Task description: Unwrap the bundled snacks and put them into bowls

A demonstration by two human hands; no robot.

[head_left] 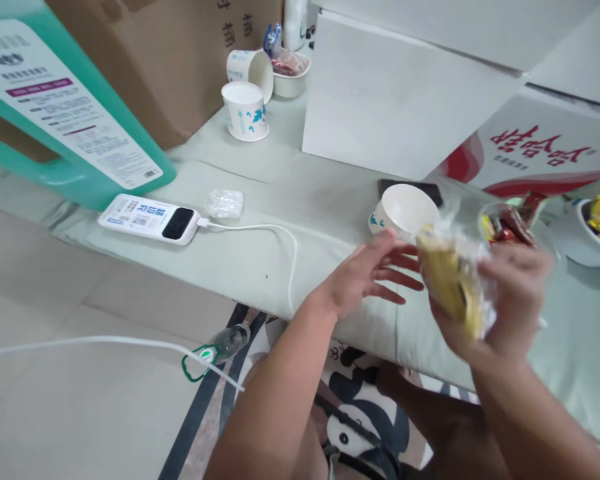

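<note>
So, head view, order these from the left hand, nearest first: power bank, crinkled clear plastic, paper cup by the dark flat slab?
1. Paper cup: just beyond the left hand.
2. Crinkled clear plastic: off to the hand's left, on the cloth.
3. Power bank: farther left, near the cloth's front edge.

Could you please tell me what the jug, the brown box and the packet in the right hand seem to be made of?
Jug: probably plastic, smooth, its handle formed into the body. Brown box: likely cardboard, matte, with printing. Packet: apparently clear plastic film, crinkled, yellow showing through, though blur leaves this open.
</note>
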